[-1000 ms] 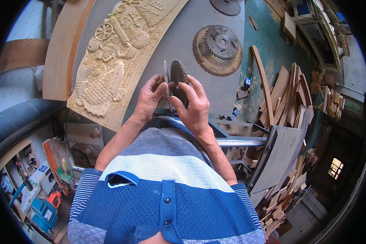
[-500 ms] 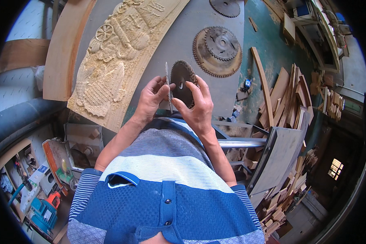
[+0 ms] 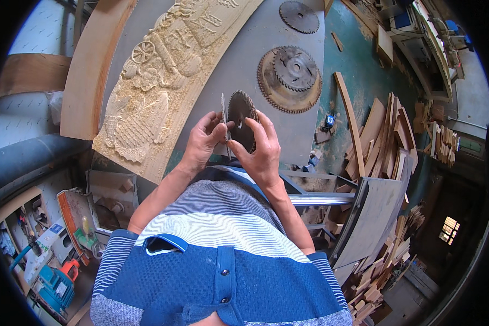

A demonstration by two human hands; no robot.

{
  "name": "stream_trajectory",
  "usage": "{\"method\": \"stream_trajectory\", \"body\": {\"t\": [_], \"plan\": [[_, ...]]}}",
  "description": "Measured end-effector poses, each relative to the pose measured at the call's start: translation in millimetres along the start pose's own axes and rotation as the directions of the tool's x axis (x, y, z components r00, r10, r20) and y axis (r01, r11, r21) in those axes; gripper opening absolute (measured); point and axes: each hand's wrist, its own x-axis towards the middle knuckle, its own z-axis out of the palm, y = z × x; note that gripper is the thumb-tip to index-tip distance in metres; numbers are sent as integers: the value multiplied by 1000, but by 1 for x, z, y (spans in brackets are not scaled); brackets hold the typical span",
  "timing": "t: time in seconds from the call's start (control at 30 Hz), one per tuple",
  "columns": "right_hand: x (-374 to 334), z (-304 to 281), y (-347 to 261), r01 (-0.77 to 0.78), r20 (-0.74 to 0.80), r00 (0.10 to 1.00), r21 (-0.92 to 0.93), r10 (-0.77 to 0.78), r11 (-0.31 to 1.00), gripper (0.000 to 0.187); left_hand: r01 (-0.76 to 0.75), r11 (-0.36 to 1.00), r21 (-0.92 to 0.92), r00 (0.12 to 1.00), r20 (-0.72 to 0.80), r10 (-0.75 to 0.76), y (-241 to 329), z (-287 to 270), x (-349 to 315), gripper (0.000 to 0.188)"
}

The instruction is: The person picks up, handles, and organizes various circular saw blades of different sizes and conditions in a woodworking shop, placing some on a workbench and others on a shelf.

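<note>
Two circular saw blades are held upright in front of me, at the near edge of the grey table (image 3: 201, 117). My left hand (image 3: 204, 140) grips the left blade (image 3: 223, 114), which shows edge-on as a thin toothed line. My right hand (image 3: 261, 146) has its thumb and fingers around the dark right blade (image 3: 238, 111), whose face and centre hole are in sight. A narrow gap parts the two blades. On the table beyond lies a large blade (image 3: 271, 96) with a smaller toothed blade (image 3: 295, 67) on top. Another blade (image 3: 299, 17) lies farther off.
Left of the blades lies a carved wooden panel (image 3: 163, 81) strewn with shavings, with a curved board (image 3: 92, 76) beside it. Several wood offcuts (image 3: 375, 136) lean at the right, near a grey panel (image 3: 372, 212). A teal motor (image 3: 57, 288) stands at lower left.
The view has shifted slightly, so the table and its blades sit a little lower. Both hands keep hold of the two upright blades, with almost the same gap between them.
</note>
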Motion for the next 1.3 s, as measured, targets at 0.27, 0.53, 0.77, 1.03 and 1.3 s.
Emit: {"method": "stream_trajectory", "body": {"t": [0.27, 0.53, 0.77, 1.03, 1.3], "plan": [[-2, 2, -5, 33, -34, 999, 11, -32, 999, 75, 27, 1000, 0, 1000, 3, -27, -3, -2, -1, 76], [-13, 15, -18, 58, 20, 998, 158, -62, 986, 62, 18, 999, 30, 999, 36, -19, -6, -10, -6, 77], [-19, 31, -29, 99, 54, 993, 138, -108, 985, 47, 112, 986, -123, 986, 138, -94, 6, -32, -3, 72], [-26, 26, -34, 4, 56, 998, 143, -13, 990, 45, 161, 987, -12, 940, 306, -150, 31, -29, 14, 60], [-57, -19, 29, -260, -57, 961, 160, 272, 952, 31, 374, 927, 24, 917, 138, -374, 42, -15, 41, 48]]}}
